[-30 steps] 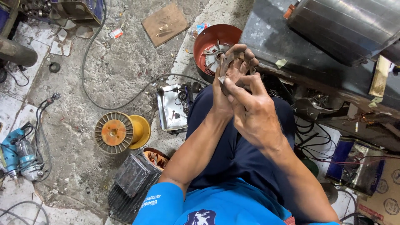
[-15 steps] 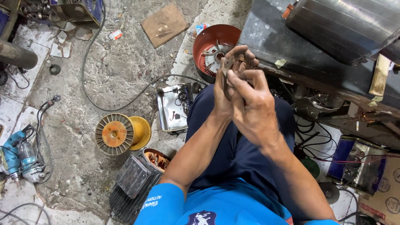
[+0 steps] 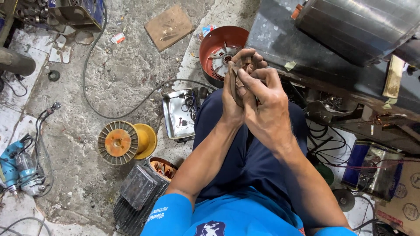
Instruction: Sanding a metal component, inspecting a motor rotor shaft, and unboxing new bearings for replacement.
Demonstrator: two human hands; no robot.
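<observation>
Head view: cardboard box (image 3: pixel 404 209) lower right; hands (image 3: pixel 251 94) clasp brown strip (image 3: pixel 233 74).

Rough concrete floor (image 3: pixel 122 83), cracked, dusty. On it: yellow-orange empty spool (image 3: pixel 124 142) lying on side; black cable (image 3: pixel 109 109) looping across; brown board (image 3: pixel 169 26) up top; shiny metal tray (image 3: pixel 177 114) w/ small parts; red fan cover (image 3: pixel 216 46); blue power drill (image 3: pixel 17 168) at left; finned motor housing (image 3: pixel 138 192) nr bottom.
</observation>
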